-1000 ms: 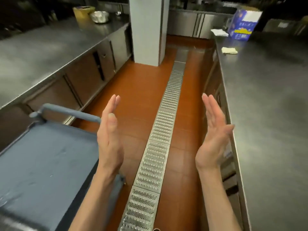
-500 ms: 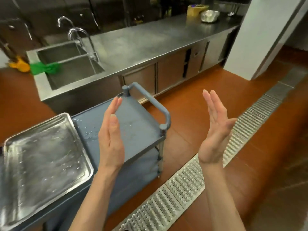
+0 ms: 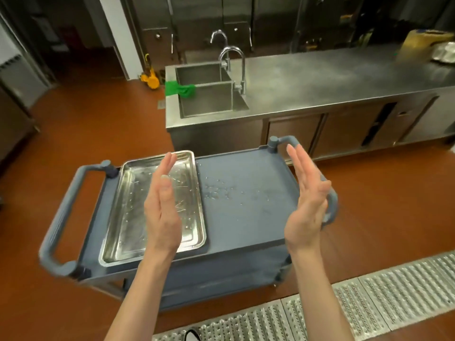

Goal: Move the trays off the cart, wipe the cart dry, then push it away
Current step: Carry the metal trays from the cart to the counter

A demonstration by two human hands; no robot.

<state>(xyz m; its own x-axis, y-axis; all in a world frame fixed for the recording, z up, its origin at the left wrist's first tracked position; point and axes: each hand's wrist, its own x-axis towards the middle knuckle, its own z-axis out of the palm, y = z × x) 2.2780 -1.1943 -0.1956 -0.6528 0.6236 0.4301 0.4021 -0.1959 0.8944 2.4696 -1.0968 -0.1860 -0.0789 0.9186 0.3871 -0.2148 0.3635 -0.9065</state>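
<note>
A grey-blue cart [image 3: 248,193] stands in front of me with a handle at each end. One wet steel tray [image 3: 128,212] lies on the left half of its top. Water drops [image 3: 221,193] speckle the bare right half. My left hand [image 3: 161,205] is raised above the tray, fingers straight, palm facing right, holding nothing. My right hand [image 3: 306,195] is raised above the cart's right end, fingers straight, palm facing left, also holding nothing. Neither hand touches the cart or the tray.
Behind the cart runs a steel counter [image 3: 344,77] with a double sink [image 3: 209,94] and taps. A green cloth [image 3: 179,88] hangs over the sink's divider. A metal floor drain grate [image 3: 369,299] crosses the red floor near my feet.
My view has swung left from the aisle to face the cart squarely, bringing the tray and sink into sight. Both hands have stayed raised, palms facing each other.
</note>
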